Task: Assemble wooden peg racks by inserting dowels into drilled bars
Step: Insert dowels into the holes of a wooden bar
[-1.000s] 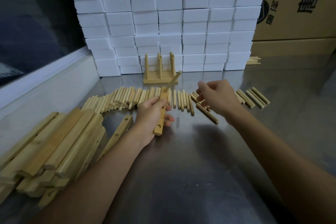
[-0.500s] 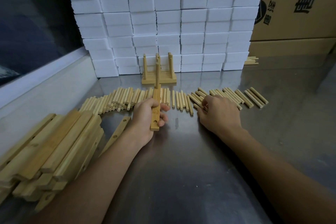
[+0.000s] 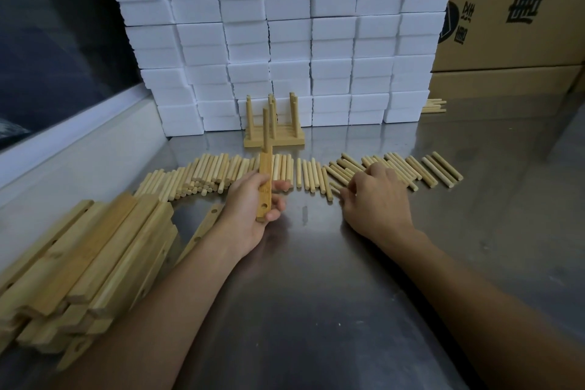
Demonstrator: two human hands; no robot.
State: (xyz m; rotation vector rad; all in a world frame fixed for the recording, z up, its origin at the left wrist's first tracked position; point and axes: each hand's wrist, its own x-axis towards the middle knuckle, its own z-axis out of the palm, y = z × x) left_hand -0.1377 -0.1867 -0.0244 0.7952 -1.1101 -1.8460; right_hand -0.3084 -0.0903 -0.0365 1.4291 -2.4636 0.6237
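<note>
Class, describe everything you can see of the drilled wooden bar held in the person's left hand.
The drilled wooden bar is a pale, flat, narrow strip of light wood, held lengthways away from the person above the steel table. The left hand grips its middle, fingers curled round it. One round hole shows near its close end. One wooden dowel stands upright from its far end. Its lower face is hidden.

two bare forearms reach in from below, no sleeves showing, each ending in an ungloved, ringless hand.
</note>
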